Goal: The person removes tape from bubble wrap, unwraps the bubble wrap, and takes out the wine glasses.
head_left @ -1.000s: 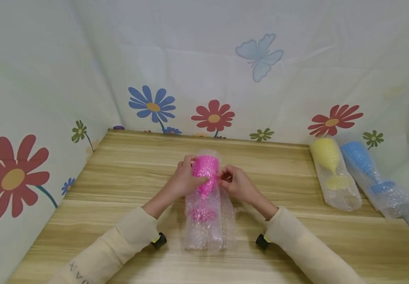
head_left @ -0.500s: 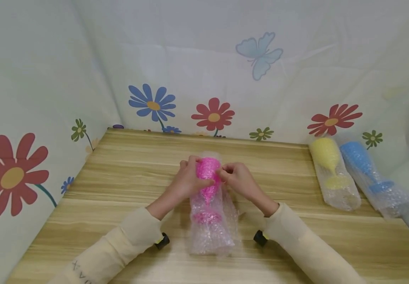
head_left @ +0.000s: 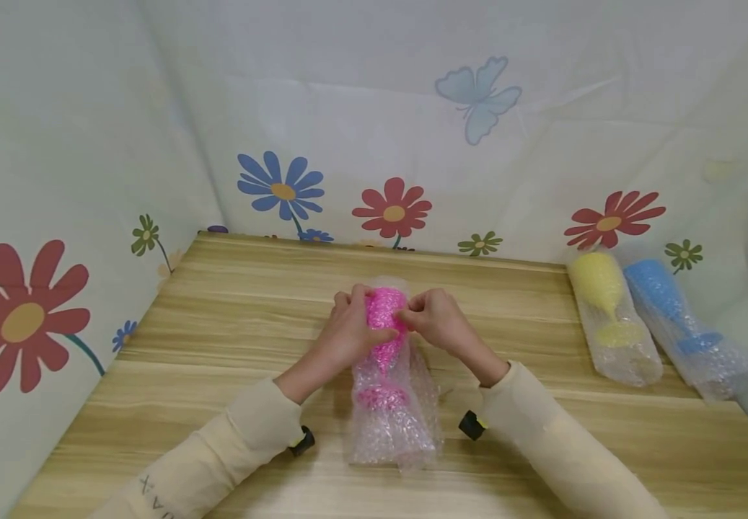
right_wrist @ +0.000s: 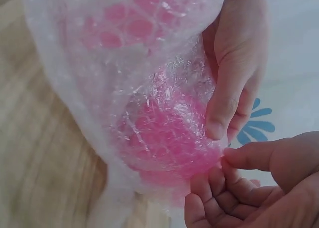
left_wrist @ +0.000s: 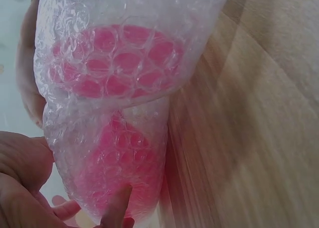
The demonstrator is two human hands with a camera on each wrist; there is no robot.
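Note:
A pink goblet [head_left: 385,306] lies on its side inside a sleeve of bubble wrap [head_left: 393,438], its cup toward the back and its foot toward me. My left hand [head_left: 345,328] grips the wrapped cup from the left, thumb across the top. From the other side, my right hand [head_left: 441,324] pinches at the wrap along the cup's right edge with thumb and forefinger. The right wrist view shows those right fingertips [right_wrist: 241,157] close together at the plastic, near the left thumb. In the left wrist view, the round pink foot [left_wrist: 122,58] shows through the bubbles.
At the right of the wooden table [head_left: 231,317] lie two more bubble-wrapped goblets, a yellow goblet [head_left: 597,281] and a blue goblet [head_left: 659,288], side by side. A flower-printed cloth [head_left: 348,108] rises behind the table and along its left side.
The wrapped pink goblet has shifted slightly to the right, the left hand with it. The right hand has moved from beside the cup onto its right edge.

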